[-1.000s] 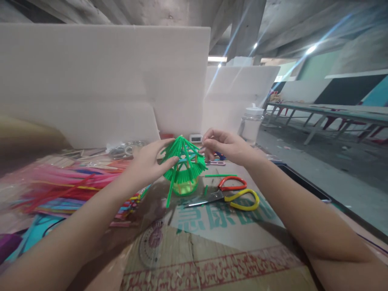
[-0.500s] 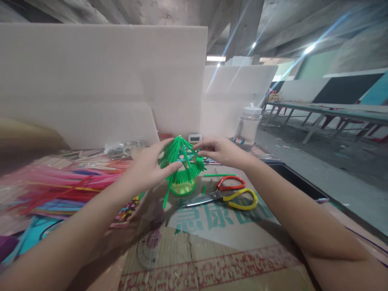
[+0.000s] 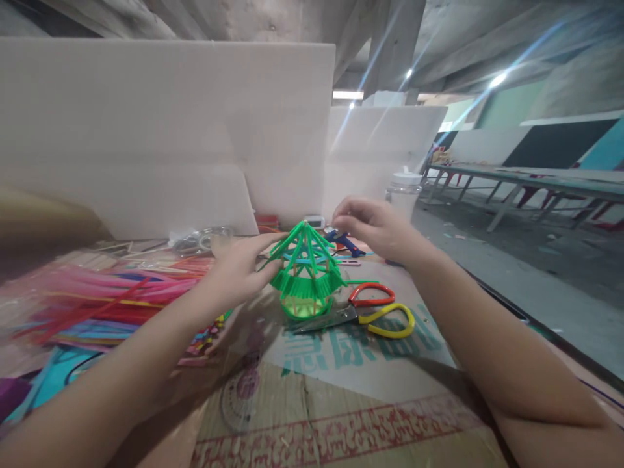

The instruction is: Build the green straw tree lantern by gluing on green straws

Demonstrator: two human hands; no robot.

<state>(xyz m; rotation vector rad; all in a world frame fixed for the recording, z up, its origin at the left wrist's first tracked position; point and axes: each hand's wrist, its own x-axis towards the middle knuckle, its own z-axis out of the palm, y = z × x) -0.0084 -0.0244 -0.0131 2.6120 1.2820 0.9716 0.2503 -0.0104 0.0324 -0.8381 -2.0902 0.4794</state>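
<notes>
A small pavilion-like model (image 3: 307, 286) of green pipe cleaners stands upright, with a pointed roof of slanting strips, thin brown posts and a round base. My left hand (image 3: 244, 266) grips its left side, thumb and fingers about the roof edge. Apart from the model, to its upper right, my right hand (image 3: 373, 224) is raised with bent fingers drawn together; whether anything small is between them is hidden. Below that hand lies a blue glue gun (image 3: 344, 242). Scissors (image 3: 361, 315) with one red and one yellow handle lie before the model, blades pointing left.
Bundles of coloured pipe cleaners (image 3: 121, 299) cover the left side. A clear bottle with a white lid (image 3: 406, 188) stands at the back right. White boards (image 3: 166, 130) rise behind the table. A small white digital device (image 3: 314, 222) sits at the back.
The model has shifted right and turned, showing more of its open frame. My right hand has drawn away from it, up and to the right, uncovering the glue gun.
</notes>
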